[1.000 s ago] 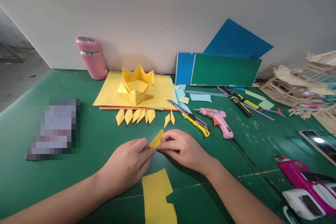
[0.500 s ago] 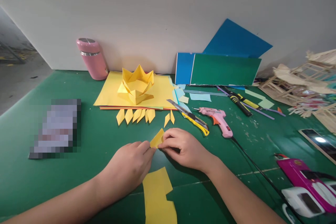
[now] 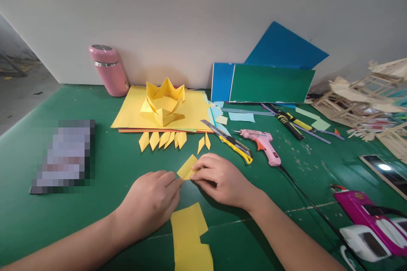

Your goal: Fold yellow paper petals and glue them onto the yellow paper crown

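Observation:
My left hand [image 3: 151,202] and my right hand [image 3: 219,180] meet over the green table [image 3: 108,169], both pinching a small yellow paper piece [image 3: 186,166] that lies folded between their fingertips. Just behind it sits a row of several small folded yellow petals [image 3: 163,139], with two more petals [image 3: 204,142] to the right. A cut yellow paper strip [image 3: 190,236] lies near the front edge below my hands. A folded yellow paper crown [image 3: 164,101] rests on a stack of yellow sheets [image 3: 133,112] further back.
A yellow utility knife [image 3: 230,142] and a pink glue gun [image 3: 262,145] lie right of my hands. A pink flask [image 3: 109,70] stands by the wall. Blue and green boards [image 3: 270,80] lean at the back. A stick model [image 3: 365,97] and a magenta tool [image 3: 370,220] occupy the right side.
The small yellow piece has tipped down flatter towards the table between my fingers. Both hands stayed nearly in place, with my left fingers shifted slightly left.

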The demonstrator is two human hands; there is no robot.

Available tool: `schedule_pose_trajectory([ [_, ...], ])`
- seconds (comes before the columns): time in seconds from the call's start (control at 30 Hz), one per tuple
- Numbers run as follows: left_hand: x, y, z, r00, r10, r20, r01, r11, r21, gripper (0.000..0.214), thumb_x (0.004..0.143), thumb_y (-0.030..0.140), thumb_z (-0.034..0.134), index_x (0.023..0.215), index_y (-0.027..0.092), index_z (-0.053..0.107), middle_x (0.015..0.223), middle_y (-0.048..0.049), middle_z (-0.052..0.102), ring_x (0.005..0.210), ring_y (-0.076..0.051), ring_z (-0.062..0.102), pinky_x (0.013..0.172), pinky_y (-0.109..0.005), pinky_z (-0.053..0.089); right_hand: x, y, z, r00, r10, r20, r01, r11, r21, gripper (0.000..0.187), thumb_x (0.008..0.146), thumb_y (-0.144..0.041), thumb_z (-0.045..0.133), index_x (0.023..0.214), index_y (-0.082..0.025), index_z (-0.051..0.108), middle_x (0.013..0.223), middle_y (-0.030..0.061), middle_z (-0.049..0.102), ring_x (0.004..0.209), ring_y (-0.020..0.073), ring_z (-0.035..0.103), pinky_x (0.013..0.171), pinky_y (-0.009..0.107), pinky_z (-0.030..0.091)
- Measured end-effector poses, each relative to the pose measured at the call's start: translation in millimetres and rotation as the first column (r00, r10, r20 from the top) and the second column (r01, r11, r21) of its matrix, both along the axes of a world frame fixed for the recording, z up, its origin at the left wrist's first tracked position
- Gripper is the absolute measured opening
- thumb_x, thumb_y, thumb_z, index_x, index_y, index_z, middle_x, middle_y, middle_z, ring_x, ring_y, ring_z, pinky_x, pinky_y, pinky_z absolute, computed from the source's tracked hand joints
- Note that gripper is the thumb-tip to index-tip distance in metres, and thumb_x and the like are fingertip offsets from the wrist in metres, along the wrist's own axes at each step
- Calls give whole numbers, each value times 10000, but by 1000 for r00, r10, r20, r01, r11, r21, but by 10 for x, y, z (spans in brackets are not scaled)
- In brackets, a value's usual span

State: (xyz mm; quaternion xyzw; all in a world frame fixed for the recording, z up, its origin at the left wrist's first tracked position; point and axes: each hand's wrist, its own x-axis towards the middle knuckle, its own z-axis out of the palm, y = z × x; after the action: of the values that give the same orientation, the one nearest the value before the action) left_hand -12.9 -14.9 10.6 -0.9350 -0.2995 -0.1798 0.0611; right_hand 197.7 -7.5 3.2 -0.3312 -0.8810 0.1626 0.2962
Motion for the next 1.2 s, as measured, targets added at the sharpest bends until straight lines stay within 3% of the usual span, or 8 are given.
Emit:
schedule_pose_trajectory([
  [0.4,11,-34,-29,994,-61,-96,66,996,53,305,878,91,367,980,104,654,545,-9,600,438,-161,547,413,-269,388,-14,-12,13,998,-17,54,16,1000,20,173,877,-126,498,821,-167,657,840,80,639,823,194,557,742,332,484],
  [0.6,-11,21,-19,999,33,-16,-33,999,18,304,878,145,376,881,125,679,567,-19,638,471,-175,600,439,-270,424,-19,-21,17,999,-18,49,17,1000,25,178,867,-114,508,811,-164,669,815,74,650,799,191,561,737,334,490],
  [1.2,-8,1,-6,999,18,-50,-17,999,31,300,864,124,380,881,108,679,570,-34,628,464,-181,583,428,-283,437,-33,-23,26,996,-23,84,20,999,35,208,890,-123,464,773,-173,629,765,74,629,778,198,554,718,337,480],
])
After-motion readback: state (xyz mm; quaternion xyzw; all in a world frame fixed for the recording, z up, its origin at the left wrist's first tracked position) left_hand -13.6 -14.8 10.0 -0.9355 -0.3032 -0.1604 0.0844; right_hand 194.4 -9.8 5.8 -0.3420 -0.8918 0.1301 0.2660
